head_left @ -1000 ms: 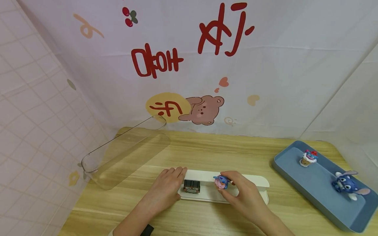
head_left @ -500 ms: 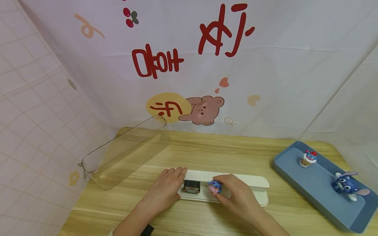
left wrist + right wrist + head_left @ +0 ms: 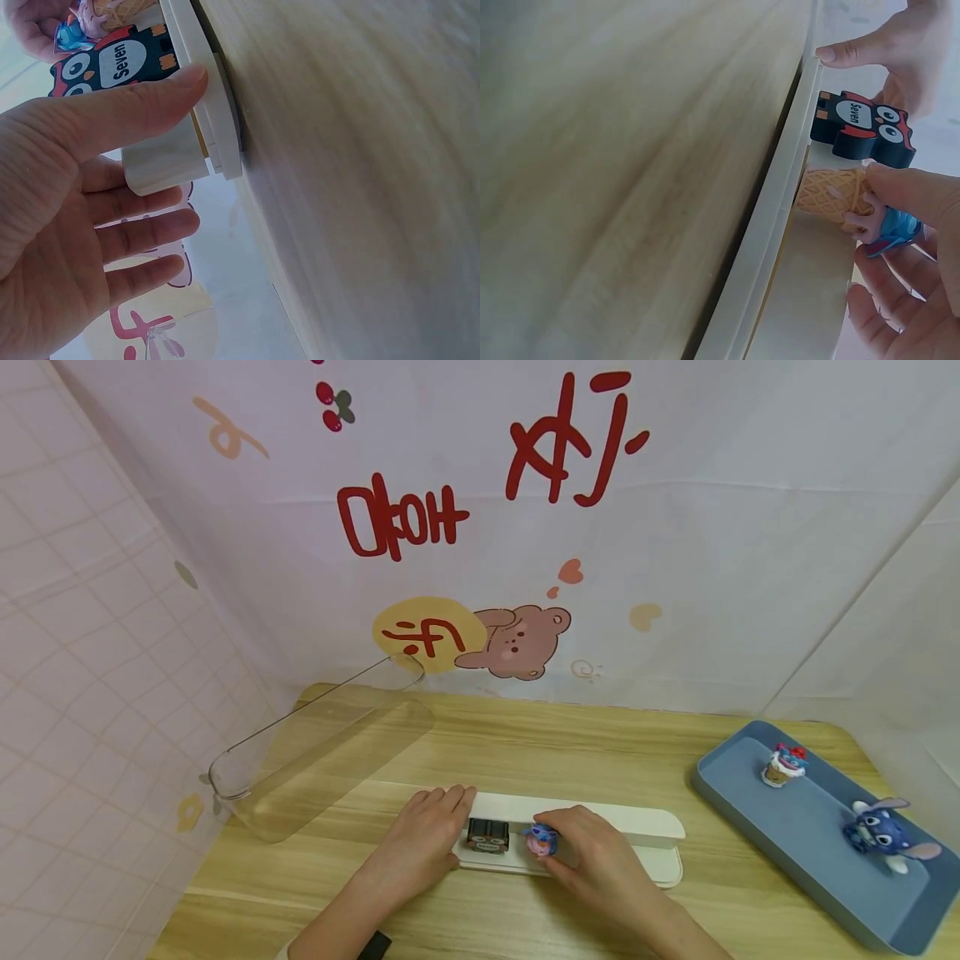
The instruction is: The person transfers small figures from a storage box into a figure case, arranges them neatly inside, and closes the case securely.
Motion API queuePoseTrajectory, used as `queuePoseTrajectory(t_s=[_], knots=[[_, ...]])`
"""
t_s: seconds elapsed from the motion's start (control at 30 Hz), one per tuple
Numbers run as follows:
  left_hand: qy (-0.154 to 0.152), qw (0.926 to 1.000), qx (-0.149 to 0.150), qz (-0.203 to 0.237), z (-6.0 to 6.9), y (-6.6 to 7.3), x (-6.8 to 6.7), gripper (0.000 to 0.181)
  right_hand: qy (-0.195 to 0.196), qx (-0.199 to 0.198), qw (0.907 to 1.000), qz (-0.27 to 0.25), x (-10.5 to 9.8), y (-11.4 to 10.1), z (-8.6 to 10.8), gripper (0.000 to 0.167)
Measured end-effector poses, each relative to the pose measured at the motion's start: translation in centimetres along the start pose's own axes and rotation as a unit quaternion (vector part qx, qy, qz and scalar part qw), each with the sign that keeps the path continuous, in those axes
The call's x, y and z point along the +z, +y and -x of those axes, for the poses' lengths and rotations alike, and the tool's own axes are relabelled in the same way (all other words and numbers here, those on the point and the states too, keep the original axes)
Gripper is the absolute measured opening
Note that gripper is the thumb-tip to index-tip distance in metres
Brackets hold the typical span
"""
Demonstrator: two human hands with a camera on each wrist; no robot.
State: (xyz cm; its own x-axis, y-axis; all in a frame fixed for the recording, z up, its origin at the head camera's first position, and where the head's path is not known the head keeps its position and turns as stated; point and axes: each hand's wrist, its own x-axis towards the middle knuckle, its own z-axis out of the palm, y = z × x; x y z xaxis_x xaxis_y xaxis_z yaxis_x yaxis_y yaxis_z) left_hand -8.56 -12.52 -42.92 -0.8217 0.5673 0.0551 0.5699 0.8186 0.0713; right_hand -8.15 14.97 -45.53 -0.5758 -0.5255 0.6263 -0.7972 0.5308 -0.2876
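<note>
Pale wood-grained surface (image 3: pixel 525 743), backed by a white printed cloth (image 3: pixel 712 543), carries a stepped white base (image 3: pixel 622 817) near the person. On its lower tier stands the owl (image 3: pixel 487 836), and just beside it, toward the person's right, is the cone figure (image 3: pixel 542 840), upright, its foot at or very close to the tier; whether it bears weight there I cannot tell. It looks like hard moulded plastic: light, stiff, unlikely to dent, perhaps a little slick on the painted head, with the thin blue parts at its top the likeliest to snap. The waffle-patterned cone is textured and should give the surest hold, though a pinch higher up leaves the foot free. The right hand (image 3: pixel 596 852) pinches the figure from its right side between thumb and fingers, the thumb on the upper cone. The left hand (image 3: pixel 427 827) grips the base's left end, thumb on the near edge and fingers behind the step, so the figure sits between the two hands, against the right and apart from the left, with the owl in between.
</note>
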Motion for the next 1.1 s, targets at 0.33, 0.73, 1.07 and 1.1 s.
queuePoseTrajectory(t_s=[0.33, 0.73, 1.07, 1.1], knots=[[-0.002, 1.0000, 0.001, 0.003, 0.06, 0.10, -0.11, 0.095, -0.009, 0.005, 0.9999, -0.008, 0.08, -0.22, 0.10, 0.058], [-0.007, 1.0000, -0.002, 0.001, 0.02, 0.11, -0.08, 0.095, -0.008, 0.006, 0.9998, -0.017, 0.04, -0.24, 0.11, 0.058], [0.000, 1.0000, 0.003, -0.009, 0.06, 0.11, -0.09, 0.096, -0.016, 0.013, 0.9996, -0.020, 0.00, -0.34, 0.16, 0.058], [0.001, 0.9999, 0.003, -0.010, 0.05, 0.12, -0.07, 0.096, -0.017, 0.014, 0.9996, -0.018, -0.01, -0.35, 0.18, 0.059]])
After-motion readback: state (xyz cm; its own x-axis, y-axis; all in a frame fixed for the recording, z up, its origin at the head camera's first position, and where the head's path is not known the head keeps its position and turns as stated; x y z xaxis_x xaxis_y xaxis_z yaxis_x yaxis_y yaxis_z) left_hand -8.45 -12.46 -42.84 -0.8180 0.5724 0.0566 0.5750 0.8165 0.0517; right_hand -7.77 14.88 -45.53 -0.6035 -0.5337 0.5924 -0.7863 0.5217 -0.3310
